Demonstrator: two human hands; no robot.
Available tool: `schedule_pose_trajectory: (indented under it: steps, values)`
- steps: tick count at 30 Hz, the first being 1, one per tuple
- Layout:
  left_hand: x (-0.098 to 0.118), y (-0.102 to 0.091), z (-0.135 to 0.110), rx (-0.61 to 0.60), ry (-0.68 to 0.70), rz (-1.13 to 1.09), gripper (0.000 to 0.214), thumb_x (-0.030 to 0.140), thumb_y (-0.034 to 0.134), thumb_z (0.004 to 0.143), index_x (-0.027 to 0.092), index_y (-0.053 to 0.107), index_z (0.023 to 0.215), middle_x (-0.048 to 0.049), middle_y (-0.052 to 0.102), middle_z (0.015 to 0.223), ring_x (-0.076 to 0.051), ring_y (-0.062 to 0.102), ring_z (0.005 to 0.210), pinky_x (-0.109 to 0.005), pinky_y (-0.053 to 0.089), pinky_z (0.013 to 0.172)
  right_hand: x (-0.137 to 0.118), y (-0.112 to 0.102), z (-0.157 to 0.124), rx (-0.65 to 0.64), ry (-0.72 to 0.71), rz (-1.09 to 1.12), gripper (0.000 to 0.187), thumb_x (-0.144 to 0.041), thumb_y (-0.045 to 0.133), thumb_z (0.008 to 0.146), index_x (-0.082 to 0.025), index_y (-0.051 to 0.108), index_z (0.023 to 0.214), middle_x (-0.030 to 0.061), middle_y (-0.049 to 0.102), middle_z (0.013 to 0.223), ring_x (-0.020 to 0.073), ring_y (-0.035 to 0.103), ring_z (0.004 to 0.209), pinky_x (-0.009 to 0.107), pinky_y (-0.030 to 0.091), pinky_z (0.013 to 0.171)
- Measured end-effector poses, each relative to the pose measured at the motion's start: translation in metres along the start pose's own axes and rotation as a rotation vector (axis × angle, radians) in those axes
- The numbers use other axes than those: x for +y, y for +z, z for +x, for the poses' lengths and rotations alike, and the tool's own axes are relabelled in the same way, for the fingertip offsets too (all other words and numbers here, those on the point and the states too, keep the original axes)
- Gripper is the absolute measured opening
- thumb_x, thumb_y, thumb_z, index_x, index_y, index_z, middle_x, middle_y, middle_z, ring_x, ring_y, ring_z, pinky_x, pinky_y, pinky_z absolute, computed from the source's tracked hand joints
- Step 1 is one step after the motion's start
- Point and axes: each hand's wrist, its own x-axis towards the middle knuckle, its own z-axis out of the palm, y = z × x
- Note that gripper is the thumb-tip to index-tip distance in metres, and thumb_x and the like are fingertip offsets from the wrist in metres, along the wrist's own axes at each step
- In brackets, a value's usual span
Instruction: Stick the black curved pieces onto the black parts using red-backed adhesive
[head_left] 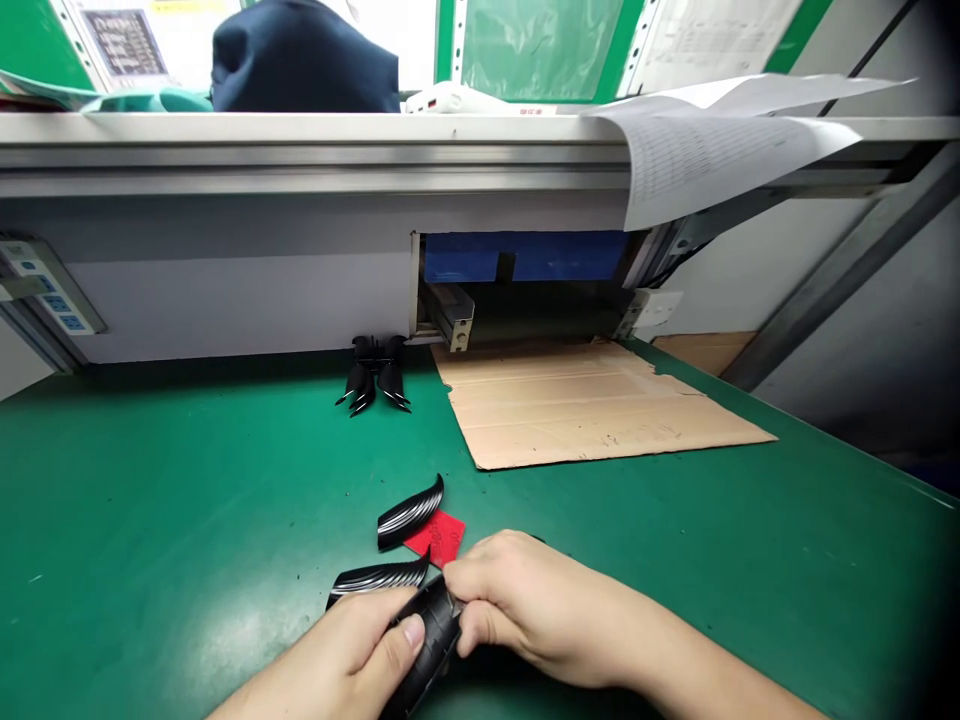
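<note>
- Gripping a shell (431, 635) in the left hand (371, 645), above the desk (225, 520), well off its back edge.
- Curling the right hand (517, 610) at its end; pinching what, cannot tell.
- Seemingly being mid-work on this one; not telling done from left among the others.
- Seeing two ridged pieces (409, 517) and a red card (448, 537) just beyond.
- Spotting black pieces (391, 380) by the back edge.

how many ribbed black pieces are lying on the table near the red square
2: one ribbed piece overlaps the red square; the other ribbed piece lies just beyond the left hand, partly covered by it. More may be hidden.
</note>
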Motion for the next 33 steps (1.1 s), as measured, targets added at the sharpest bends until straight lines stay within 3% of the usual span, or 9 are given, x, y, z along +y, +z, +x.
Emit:
schedule_pose_trajectory:
  steps: [3, 5, 10, 13, 17, 20, 25, 29, 33]
  values:
    - [0.002, 0.003, -0.003, 0.109, -0.002, -0.003, 0.023, 0.036, 0.053, 0.088, 0.025, 0.074, 0.089, 0.0002, 0.07, 0.085, -0.021, 0.059, 0.08, -0.023, 0.04, 0.074, -0.004, -0.018, -0.005, -0.032, -0.003, 0.346, 0.067, -0.077, 0.029, 0.104, -0.018, 0.041, 0.073, -0.0052, 0.035, 0.066, 0.0145, 0.033, 0.057, 0.022, 0.028, 0.054]
    - [0.0, 0.004, -0.005, 0.149, -0.073, -0.023, 0.024, 0.039, 0.054, 0.088, 0.025, 0.073, 0.093, -0.0009, 0.07, 0.086, -0.021, 0.058, 0.082, -0.024, 0.04, 0.073, -0.006, -0.026, -0.007, 0.04, 0.004, 0.384, 0.067, -0.078, 0.035, 0.102, -0.018, 0.038, 0.072, -0.0053, 0.031, 0.066, 0.0146, 0.027, 0.057, 0.022, 0.024, 0.052]
    - [-0.012, 0.006, -0.003, 0.067, -0.19, -0.358, 0.057, 0.055, 0.051, 0.088, 0.02, 0.049, 0.133, -0.0064, 0.067, 0.092, -0.015, 0.054, 0.064, -0.024, 0.04, 0.06, -0.005, -0.014, 0.0, 0.282, -0.105, 0.013, 0.069, -0.08, 0.031, 0.1, -0.017, 0.042, 0.073, -0.0034, 0.042, 0.069, 0.0165, 0.036, 0.062, 0.025, 0.026, 0.06]
    - [-0.024, 0.008, 0.001, 0.069, -0.14, -0.498, 0.07, 0.056, 0.051, 0.088, 0.018, 0.031, 0.143, -0.0053, 0.065, 0.085, -0.014, 0.053, 0.063, -0.022, 0.039, 0.057, -0.002, 0.002, 0.007, 0.357, -0.171, -0.147, 0.068, -0.076, 0.029, 0.104, -0.017, 0.048, 0.076, -0.0027, 0.046, 0.069, 0.0169, 0.04, 0.062, 0.027, 0.024, 0.061]
    - [-0.037, 0.01, 0.006, 0.111, -0.188, -0.605, 0.089, 0.061, 0.055, 0.084, 0.019, 0.01, 0.148, -0.0046, 0.066, 0.077, -0.015, 0.057, 0.059, -0.021, 0.038, 0.052, -0.002, 0.015, 0.013, 0.402, -0.222, -0.216, 0.061, -0.064, 0.026, 0.111, -0.016, 0.059, 0.093, 0.0009, 0.051, 0.077, 0.0187, 0.044, 0.066, 0.029, 0.023, 0.06]
    - [-0.041, 0.009, 0.008, 0.114, -0.204, -0.618, 0.087, 0.061, 0.056, 0.083, 0.02, 0.015, 0.148, -0.0054, 0.067, 0.076, -0.016, 0.06, 0.061, -0.021, 0.042, 0.055, -0.002, 0.017, 0.014, 0.387, -0.269, -0.242, 0.063, -0.054, 0.016, 0.115, -0.017, 0.062, 0.092, 0.0011, 0.05, 0.074, 0.0179, 0.043, 0.062, 0.03, 0.021, 0.058]
    - [-0.039, 0.01, 0.01, 0.123, -0.17, -0.56, 0.082, 0.06, 0.05, 0.087, 0.018, 0.016, 0.148, -0.003, 0.062, 0.066, -0.017, 0.058, 0.058, -0.021, 0.042, 0.049, 0.001, 0.013, 0.013, 0.403, -0.255, -0.155, 0.055, -0.052, 0.026, 0.115, -0.018, 0.054, 0.082, -0.0014, 0.051, 0.073, 0.0172, 0.045, 0.065, 0.029, 0.024, 0.06]
    - [-0.027, 0.01, 0.009, 0.15, -0.154, -0.55, 0.078, 0.062, 0.053, 0.084, 0.02, 0.026, 0.145, -0.0032, 0.063, 0.073, -0.013, 0.055, 0.05, -0.02, 0.036, 0.043, 0.002, 0.006, 0.011, 0.439, -0.151, -0.176, 0.06, -0.069, 0.033, 0.108, -0.018, 0.05, 0.082, -0.0011, 0.051, 0.077, 0.0193, 0.045, 0.068, 0.029, 0.025, 0.063]
    - [-0.019, 0.011, 0.005, 0.213, -0.177, -0.509, 0.077, 0.066, 0.055, 0.08, 0.019, 0.035, 0.139, -0.0026, 0.063, 0.072, -0.012, 0.053, 0.05, -0.02, 0.037, 0.047, 0.002, 0.004, 0.01, 0.396, -0.046, -0.408, 0.074, -0.08, 0.017, 0.1, -0.017, 0.056, 0.091, 0.0016, 0.048, 0.082, 0.0233, 0.042, 0.072, 0.031, 0.026, 0.064]
